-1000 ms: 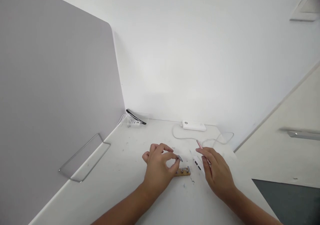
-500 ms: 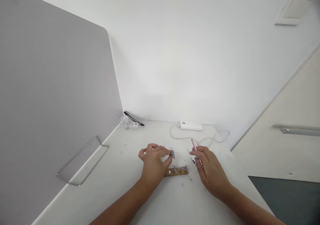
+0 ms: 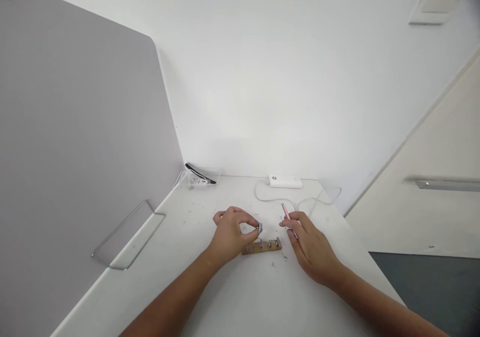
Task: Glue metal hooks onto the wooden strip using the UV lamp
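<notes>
My left hand [image 3: 230, 232] pinches a small grey piece [image 3: 260, 228] between thumb and fingertips, just above the table. What exactly this piece is, I cannot make out. Below it lies a narrow brown strip [image 3: 252, 248] carrying several small shiny round bits and grey pieces; the hand partly covers its left end. To the right, my right hand [image 3: 311, 244] is closed around a slim pink pen-like tool [image 3: 285, 210], whose upper end sticks out past the fingers, tilted up and left. Its lower end is hidden in the hand.
A white power bank [image 3: 285, 181] with a white cable [image 3: 275, 200] lies against the wall. At the back left corner sits a clear tray [image 3: 213, 172] with a black item. A wire loop [image 3: 127, 234] juts out at the left edge, beside a grey panel [image 3: 82, 117]. Small grey specks dot the white table [image 3: 232, 302].
The view has shifted slightly. Both hands keep their grips. The pink tool has moved a little left toward the grey piece, and the brown strip appears slightly turned.
</notes>
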